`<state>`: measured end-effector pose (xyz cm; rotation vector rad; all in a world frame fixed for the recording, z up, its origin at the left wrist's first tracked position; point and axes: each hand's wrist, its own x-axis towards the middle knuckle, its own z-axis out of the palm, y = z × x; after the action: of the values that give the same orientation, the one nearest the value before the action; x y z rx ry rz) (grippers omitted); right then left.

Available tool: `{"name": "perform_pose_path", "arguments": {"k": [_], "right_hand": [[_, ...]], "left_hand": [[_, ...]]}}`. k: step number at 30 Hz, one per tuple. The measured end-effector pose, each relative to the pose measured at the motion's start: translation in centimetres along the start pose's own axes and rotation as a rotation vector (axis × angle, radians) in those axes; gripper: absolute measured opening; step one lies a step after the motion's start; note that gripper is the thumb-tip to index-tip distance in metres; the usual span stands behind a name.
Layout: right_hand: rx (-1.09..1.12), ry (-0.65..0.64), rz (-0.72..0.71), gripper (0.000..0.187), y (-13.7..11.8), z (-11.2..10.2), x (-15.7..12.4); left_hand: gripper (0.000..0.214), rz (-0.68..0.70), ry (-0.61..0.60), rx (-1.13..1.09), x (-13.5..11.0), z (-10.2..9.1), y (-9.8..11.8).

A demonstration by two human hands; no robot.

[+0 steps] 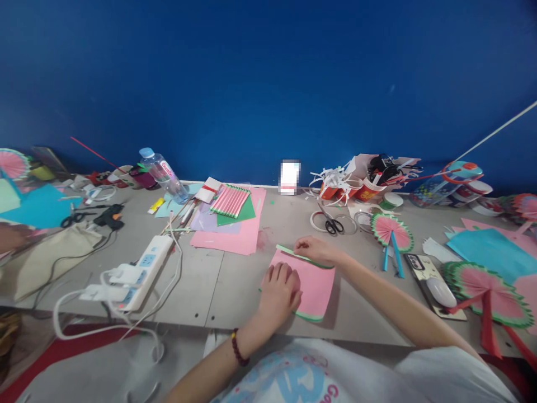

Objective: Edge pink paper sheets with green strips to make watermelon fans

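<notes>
A pink paper sheet (316, 288) with green edging lies on the table in front of me. Its far edge is turned up or folded, showing a green strip along it. My left hand (279, 286), with a beaded bracelet at the wrist, rests on the left part of the sheet, fingers spread and slightly bent. At the far edge, my right hand (318, 250) has its fingers curled together on the green-edged fold; the fingertips are partly hidden. A pleated pink-and-green paper piece (230, 201) lies further back on a green sheet (247, 211).
Scissors (333, 225) and tape rolls lie behind my right hand. Finished paper fans (393, 234) and a phone (434, 285) with a mouse (440, 293) are at right. A power strip (149, 271) with loose cables, a plastic bottle (165, 173) and a glue gun (109, 217) are at left.
</notes>
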<state>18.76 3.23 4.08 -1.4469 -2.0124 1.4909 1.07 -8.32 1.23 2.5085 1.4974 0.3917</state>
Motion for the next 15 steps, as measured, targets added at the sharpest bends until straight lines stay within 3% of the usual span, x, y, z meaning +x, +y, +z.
{"name": "perform_pose_path", "arguments": {"k": [5, 15], "right_hand": [[-0.021, 0.016, 0.069, 0.022, 0.0, 0.3, -0.1], [-0.02, 0.094, 0.141, 0.016, 1.1, 1.1, 0.6]], "left_hand": [[0.039, -0.033, -0.005, -0.012, 0.3, 0.0, -0.2], [0.054, -0.041, -0.02, 0.005, 0.7, 0.1, -1.2]]}}
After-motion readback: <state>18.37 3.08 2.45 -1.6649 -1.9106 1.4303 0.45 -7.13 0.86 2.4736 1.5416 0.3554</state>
